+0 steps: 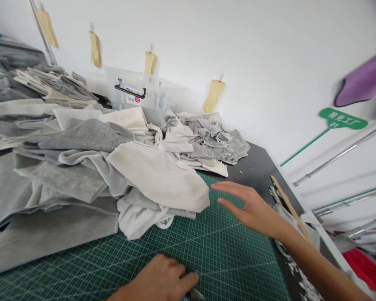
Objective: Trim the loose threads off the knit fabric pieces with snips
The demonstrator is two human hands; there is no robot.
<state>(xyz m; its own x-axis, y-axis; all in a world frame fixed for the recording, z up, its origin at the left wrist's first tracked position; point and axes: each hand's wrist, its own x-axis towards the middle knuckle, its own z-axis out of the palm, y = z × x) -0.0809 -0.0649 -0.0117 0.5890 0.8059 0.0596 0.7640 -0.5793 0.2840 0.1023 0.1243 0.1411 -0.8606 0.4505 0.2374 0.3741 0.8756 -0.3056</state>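
Observation:
My right hand [244, 205] reaches in from the right with its fingers spread, holding nothing. Its fingertips are just short of the right end of a cream ribbed fabric piece [163, 175]. That piece lies on top of a loose heap of grey and white fabric pieces [81, 167]. At the bottom edge of the view, my left hand [163, 278] is closed low over the green cutting mat [207, 246]. A shiny metal part with a bit of blue [194, 295] shows under its thumb; the rest is hidden by the hand and cut off by the frame.
Behind stand clear plastic boxes [130, 98], with a second fabric pile [216, 138] to their right. A wooden strip [290, 205], fabric scraps and white bits lie along the table's right edge. Yellow gloves [213, 96] hang on the wall. A red container [363, 267] is at lower right.

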